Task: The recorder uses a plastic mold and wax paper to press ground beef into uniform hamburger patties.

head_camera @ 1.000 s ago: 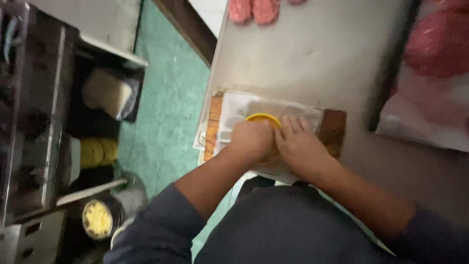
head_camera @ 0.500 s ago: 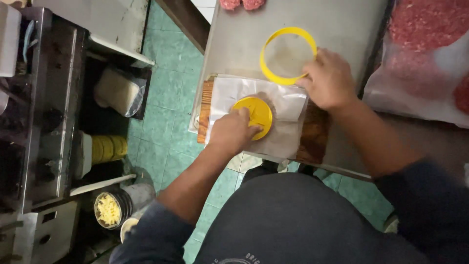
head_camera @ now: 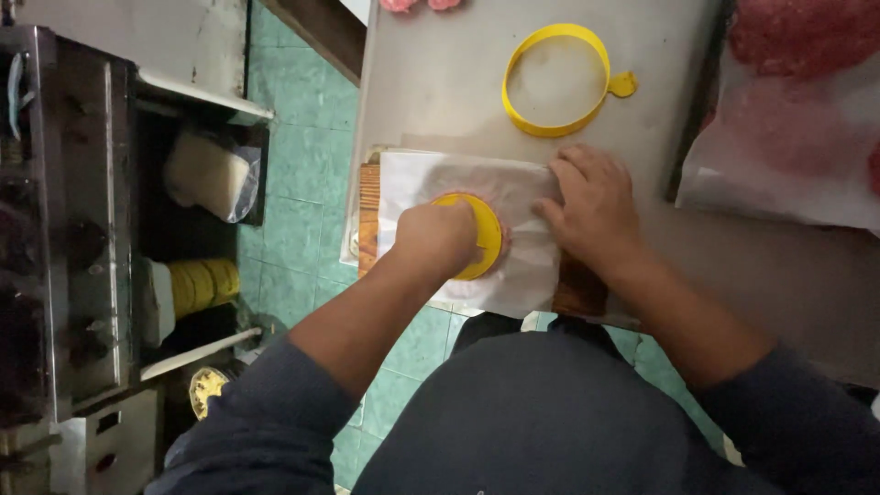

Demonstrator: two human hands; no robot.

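My left hand (head_camera: 438,236) is closed down over the yellow press disc (head_camera: 484,236), fingers curled on its top so my grip is clamped on it, and the disc sits flat on the sheet of white paper (head_camera: 527,261). That paper is spread over a wooden board (head_camera: 368,215) at the near edge of the metal table (head_camera: 440,82), and a faint pink round shows through the paper around the disc. My right hand (head_camera: 594,209) lies just beside the disc on the right part of the paper, fingers spread and flat, pinning the sheet rather than closing on anything; its fingertips reach the paper's far edge. Beyond my right hand, apart from the board, a yellow ring with a small tab (head_camera: 555,80) lies flat on the bare table. At the far edge of the table I see two pink patties (head_camera: 419,5), cut off by the frame. To the right, a pile of red minced meat (head_camera: 807,37) rests on a white plastic sheet (head_camera: 779,174). Down on my left, over the green tiled floor (head_camera: 302,183), stands a dark metal shelf unit (head_camera: 64,229) holding a wrapped pale block (head_camera: 206,174) and a stack of yellow lids (head_camera: 203,284).
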